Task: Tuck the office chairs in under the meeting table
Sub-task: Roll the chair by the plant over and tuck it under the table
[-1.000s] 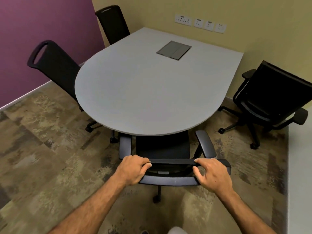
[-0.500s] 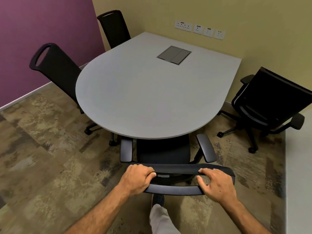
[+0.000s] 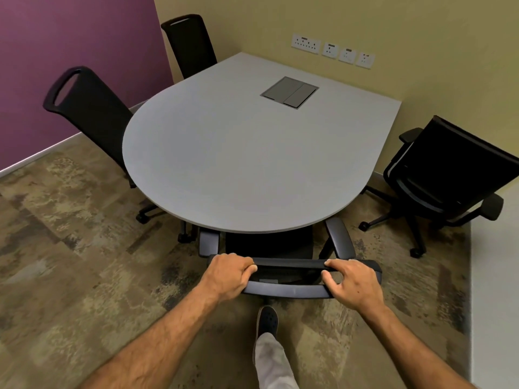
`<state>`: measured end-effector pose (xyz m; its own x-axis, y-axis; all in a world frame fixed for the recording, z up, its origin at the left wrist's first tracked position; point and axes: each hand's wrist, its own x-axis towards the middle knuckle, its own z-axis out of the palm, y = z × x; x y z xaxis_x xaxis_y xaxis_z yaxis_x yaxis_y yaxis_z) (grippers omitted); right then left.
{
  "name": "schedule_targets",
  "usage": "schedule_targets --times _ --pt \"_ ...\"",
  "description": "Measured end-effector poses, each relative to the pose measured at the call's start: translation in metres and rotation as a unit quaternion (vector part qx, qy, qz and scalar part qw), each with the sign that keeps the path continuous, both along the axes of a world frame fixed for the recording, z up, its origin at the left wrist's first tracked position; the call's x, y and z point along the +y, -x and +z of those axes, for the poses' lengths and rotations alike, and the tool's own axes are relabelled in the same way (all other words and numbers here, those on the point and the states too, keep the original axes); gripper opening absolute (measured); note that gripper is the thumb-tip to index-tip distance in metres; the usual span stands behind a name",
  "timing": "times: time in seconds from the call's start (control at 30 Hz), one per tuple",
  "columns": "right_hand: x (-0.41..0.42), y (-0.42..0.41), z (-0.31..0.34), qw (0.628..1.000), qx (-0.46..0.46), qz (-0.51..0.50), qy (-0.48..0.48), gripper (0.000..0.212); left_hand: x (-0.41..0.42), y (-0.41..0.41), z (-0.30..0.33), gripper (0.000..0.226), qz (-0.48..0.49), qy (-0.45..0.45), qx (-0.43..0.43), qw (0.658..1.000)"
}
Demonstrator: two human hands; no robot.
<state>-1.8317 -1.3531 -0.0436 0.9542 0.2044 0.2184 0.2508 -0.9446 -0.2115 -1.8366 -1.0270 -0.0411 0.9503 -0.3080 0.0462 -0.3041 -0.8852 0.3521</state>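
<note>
Pushed further under the table (image 3: 252, 153), the near chair (image 3: 283, 292) is gripped by both hands (image 3: 229, 273) (image 3: 352, 282); four chairs counted, seat mostly hidden at 6 o'clock.

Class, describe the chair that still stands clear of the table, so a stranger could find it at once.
Start at the grey meeting table and go to its right-hand side, by the yellow wall. There stands a black office chair with armrests. Unlike the other three, it is apart from the table edge and turned at an angle, with nothing tucked under.
</note>
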Motion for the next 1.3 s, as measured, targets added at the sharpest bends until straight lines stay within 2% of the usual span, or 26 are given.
schedule_targets --times 0.13,0.47,0.77,1.07,1.2,1.3 --pt "0.001 -0.023 0.002 1.0 -0.009 0.013 -0.001 0.035 0.004 -0.021 0.002 0.047 0.008 0.002 0.017 1.0" --pt "0.014 -0.081 -0.006 1.0 -0.001 0.022 -0.018 0.038 0.02 -0.073 -0.008 0.05 0.028 -0.006 0.012 1.0" --pt "0.015 -0.148 -0.013 1.0 -0.006 0.018 -0.022 0.035 0.024 -0.127 -0.008 0.04 0.051 0.012 0.028 0.998" --pt "-0.014 -0.192 -0.011 0.997 0.038 0.061 -0.017 0.038 -0.008 -0.138 -0.011 0.048 0.093 0.036 0.034 0.994" --pt "-0.011 -0.194 -0.009 0.996 0.054 0.071 -0.022 0.041 -0.007 -0.138 -0.008 0.046 0.112 0.019 0.066 0.991" --pt "-0.01 -0.196 -0.005 0.991 0.102 0.081 -0.034 0.051 -0.007 -0.14 -0.006 0.044 0.093 -0.023 0.108 0.99"
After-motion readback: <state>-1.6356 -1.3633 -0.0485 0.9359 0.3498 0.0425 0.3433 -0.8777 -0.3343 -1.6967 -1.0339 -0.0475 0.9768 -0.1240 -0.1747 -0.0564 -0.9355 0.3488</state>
